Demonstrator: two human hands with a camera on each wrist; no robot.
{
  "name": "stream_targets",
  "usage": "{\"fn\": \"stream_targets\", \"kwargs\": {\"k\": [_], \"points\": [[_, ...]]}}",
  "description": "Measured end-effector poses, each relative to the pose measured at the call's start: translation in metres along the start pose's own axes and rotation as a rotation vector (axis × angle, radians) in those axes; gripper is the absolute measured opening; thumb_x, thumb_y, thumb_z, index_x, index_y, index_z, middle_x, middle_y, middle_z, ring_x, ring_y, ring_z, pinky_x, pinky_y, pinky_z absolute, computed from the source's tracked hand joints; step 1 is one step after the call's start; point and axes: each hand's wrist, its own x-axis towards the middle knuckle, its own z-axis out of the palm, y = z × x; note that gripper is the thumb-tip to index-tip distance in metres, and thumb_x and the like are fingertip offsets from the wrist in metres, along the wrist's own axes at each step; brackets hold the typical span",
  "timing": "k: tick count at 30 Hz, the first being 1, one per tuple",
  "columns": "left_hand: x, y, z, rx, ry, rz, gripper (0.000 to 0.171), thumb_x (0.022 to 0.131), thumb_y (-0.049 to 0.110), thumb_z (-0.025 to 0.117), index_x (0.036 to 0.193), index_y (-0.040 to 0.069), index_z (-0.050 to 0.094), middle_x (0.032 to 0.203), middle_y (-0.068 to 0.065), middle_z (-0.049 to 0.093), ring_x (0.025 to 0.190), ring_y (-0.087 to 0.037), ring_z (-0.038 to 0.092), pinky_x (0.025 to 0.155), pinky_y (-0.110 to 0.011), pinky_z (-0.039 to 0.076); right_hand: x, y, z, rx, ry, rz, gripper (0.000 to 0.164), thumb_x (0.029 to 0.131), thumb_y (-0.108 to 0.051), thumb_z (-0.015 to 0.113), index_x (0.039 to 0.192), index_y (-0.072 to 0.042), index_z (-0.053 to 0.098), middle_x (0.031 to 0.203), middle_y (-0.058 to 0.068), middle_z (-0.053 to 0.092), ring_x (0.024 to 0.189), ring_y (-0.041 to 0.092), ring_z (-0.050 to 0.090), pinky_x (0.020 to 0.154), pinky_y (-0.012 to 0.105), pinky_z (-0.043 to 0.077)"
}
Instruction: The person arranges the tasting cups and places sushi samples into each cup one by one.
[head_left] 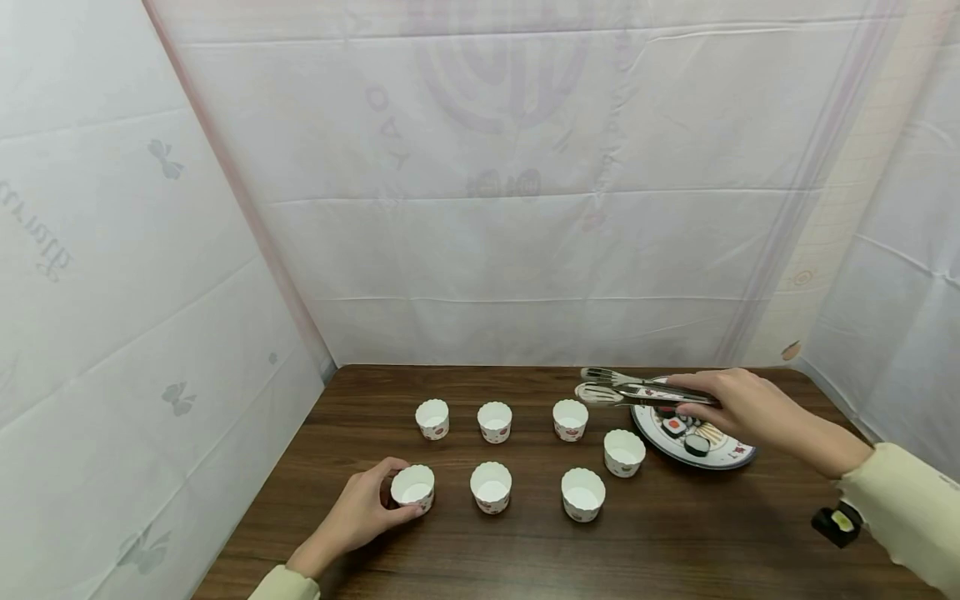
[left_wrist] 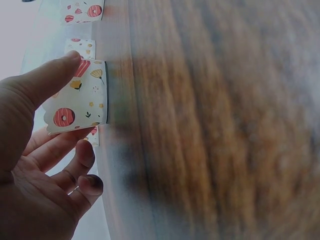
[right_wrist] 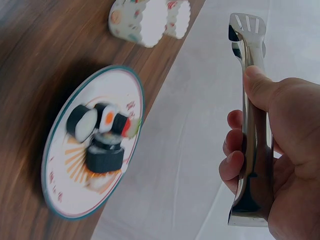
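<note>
My left hand [head_left: 362, 508] holds a white paper baking cup [head_left: 412, 483] at the front left, thumb on the near side and fingers behind it. Red and yellow prints cover the cup's wall, as the left wrist view shows. Metal tongs [head_left: 648, 392] are in my right hand [head_left: 738, 407], held above the round plate [head_left: 723, 459] with their slotted ends pointing left. Between the tong ends I see no food. Several sushi pieces [right_wrist: 105, 159] lie on the plate, wrapped in black, some with white, orange or red middles. Hand and tongs hide part of the plate in the head view.
More paper cups stand in two loose rows, among them a back cup [head_left: 495, 422], a front cup [head_left: 582, 494] and one beside the plate [head_left: 624, 453]. A small black piece with a yellow-green centre [head_left: 838, 523] shows by the right sleeve. White cloth [head_left: 525, 250] surrounds the wooden table.
</note>
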Motion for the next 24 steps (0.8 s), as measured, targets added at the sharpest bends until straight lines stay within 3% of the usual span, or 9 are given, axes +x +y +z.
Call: {"fn": "stream_targets", "kwargs": {"k": [6,10,13,17,24], "points": [[-0.001,-0.001,0.0,-0.013,-0.008,0.001,0.059,0.076,0.037,0.092,0.12,0.008,0.065,0.088,0.004,0.066,0.066,-0.002,0.051,0.061,-0.022,0.045,0.018,-0.014,0.005,0.025,-0.033,-0.031,0.042,0.097,-0.029,0.073,0.134,-0.008,0.068,0.109,0.001,0.075,0.082,0.008,0.069,0.07,0.04,0.057],[-0.001,0.0,0.0,-0.012,-0.006,0.012,0.058,0.077,0.036,0.092,0.119,0.008,0.065,0.087,0.005,0.065,0.066,-0.003,0.051,0.061,-0.022,0.045,0.03,-0.023,0.01,0.052,-0.052,-0.035,0.041,0.098,-0.028,0.072,0.135,-0.009,0.068,0.111,0.003,0.075,0.068,-0.003,0.06,0.062,0.032,0.051],[-0.001,0.0,0.0,-0.007,-0.003,0.016,0.057,0.076,0.036,0.092,0.119,0.009,0.065,0.089,0.004,0.066,0.067,-0.003,0.051,0.061,-0.022,0.044,0.039,-0.03,0.015,0.062,-0.043,-0.058,0.041,0.098,-0.028,0.073,0.134,-0.01,0.069,0.117,0.007,0.075,0.075,0.006,0.068,0.065,0.036,0.055],[-0.001,0.0,0.0,0.0,-0.001,0.014,0.057,0.076,0.036,0.092,0.119,0.009,0.065,0.092,0.003,0.067,0.068,-0.003,0.051,0.062,-0.022,0.044,0.052,-0.04,0.021,0.072,-0.049,-0.09,0.041,0.097,-0.029,0.073,0.134,-0.01,0.069,0.12,0.008,0.074,0.099,0.025,0.073,0.076,0.045,0.059],[-0.001,0.001,0.0,-0.001,0.001,0.007,0.057,0.076,0.036,0.093,0.118,0.009,0.065,0.093,0.003,0.068,0.069,-0.002,0.05,0.063,-0.022,0.045,0.074,-0.061,0.033,0.117,-0.099,-0.126,0.041,0.1,-0.029,0.069,0.137,-0.011,0.067,0.126,0.007,0.072,0.106,0.026,0.072,0.082,0.047,0.058]]}}
